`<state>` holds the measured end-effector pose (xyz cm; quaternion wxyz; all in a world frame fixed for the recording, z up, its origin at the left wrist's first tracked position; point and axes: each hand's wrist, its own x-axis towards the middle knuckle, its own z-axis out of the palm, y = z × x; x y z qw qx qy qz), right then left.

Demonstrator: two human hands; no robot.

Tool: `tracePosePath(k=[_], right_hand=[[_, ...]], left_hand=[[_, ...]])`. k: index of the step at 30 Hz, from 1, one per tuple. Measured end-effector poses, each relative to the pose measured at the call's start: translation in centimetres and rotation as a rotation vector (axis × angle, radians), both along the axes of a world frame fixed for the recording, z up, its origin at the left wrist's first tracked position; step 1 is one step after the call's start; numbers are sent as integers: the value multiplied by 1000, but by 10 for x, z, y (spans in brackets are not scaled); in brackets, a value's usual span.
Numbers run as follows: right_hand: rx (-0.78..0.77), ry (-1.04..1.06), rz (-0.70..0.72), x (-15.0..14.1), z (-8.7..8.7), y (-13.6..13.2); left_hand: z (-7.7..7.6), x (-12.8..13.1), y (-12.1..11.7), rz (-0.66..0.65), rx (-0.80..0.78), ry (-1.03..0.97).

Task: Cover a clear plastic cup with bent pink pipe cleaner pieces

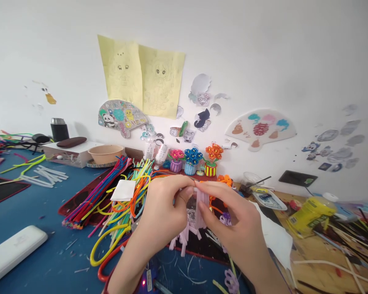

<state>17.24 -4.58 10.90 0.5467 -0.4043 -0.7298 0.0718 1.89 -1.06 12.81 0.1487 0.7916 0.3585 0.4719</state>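
In front of me, both hands come together at a small clear container [191,213] with pale lilac pipe cleaners [203,208] standing along its side. My left hand [168,208] is closed, thumb and forefinger gripping the container near its top. My right hand [233,216] pinches the lilac pipe cleaners against the container, its fingertips close to the left ones. My fingers hide part of the rim. Cut lilac pieces [185,239] lie just below. Purple pipe-cleaner flowers [231,281] are by my right wrist.
Colourful pipe-cleaner bundles [88,200] lie left of my hands, with a white paper square [123,190] on them. Behind stand potted pipe-cleaner flowers [194,161]. A white case [15,255] is at front left; a yellow bottle [311,214] lies at right.
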Motion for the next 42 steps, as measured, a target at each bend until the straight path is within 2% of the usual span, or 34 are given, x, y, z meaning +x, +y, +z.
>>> tracePosePath(k=[10, 20, 23, 28, 31, 36, 42], right_hand=[[43, 26, -68, -5, 2, -3], [37, 41, -62, -4, 0, -3], [-69, 87, 14, 1, 3, -2], [-302, 198, 118, 9, 5, -2], [-313, 230, 154, 6, -5, -4], [-334, 221, 208, -7, -23, -19], [-441, 272, 237, -23, -29, -43]], left_hand=[[0, 3, -3, 17, 12, -7], [-2, 4, -1, -10, -15, -26], [1, 2, 0, -40, -49, -49], [0, -3, 2, -178, -183, -116], [-8, -7, 2, -246, -237, -163], [-21, -19, -7, -271, -287, -157], [-35, -34, -27, -311, -343, -153]])
